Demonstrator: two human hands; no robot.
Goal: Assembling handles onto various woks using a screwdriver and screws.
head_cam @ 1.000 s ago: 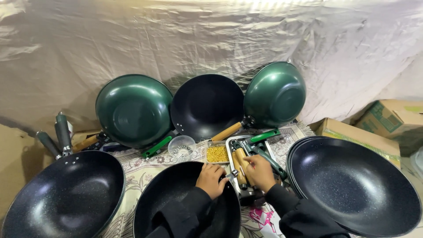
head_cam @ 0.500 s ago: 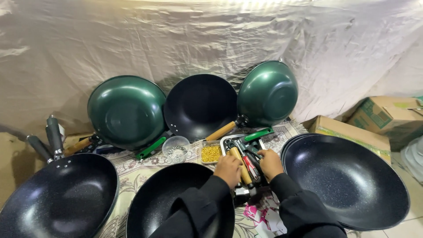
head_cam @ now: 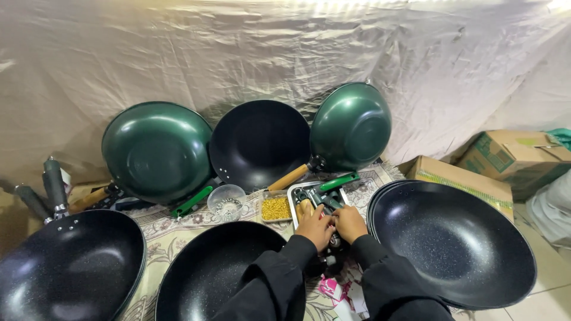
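Note:
Both my hands reach into a white tray point(head_cam: 292, 191) that holds green and wooden pan handles point(head_cam: 326, 195). My left hand point(head_cam: 314, 228) rests on a wooden handle at the tray's near left. My right hand point(head_cam: 350, 222) sits beside it, fingers curled over the handles; what either hand grips is hidden. A black wok point(head_cam: 221, 272) lies just under my left sleeve. A stack of black woks point(head_cam: 452, 242) lies to the right of my right arm.
Two green woks point(head_cam: 156, 150) point(head_cam: 351, 126) and a black wok point(head_cam: 259, 142) lean on the cloth backdrop. A small tub of yellow bits point(head_cam: 276, 208) and a clear bowl point(head_cam: 227, 203) stand left of the tray. Another black wok point(head_cam: 70, 268) lies far left. Cardboard boxes point(head_cam: 511, 156) stand right.
My hands moved closer together over the tray and my view shifted slightly left and nearer. The woks have not moved.

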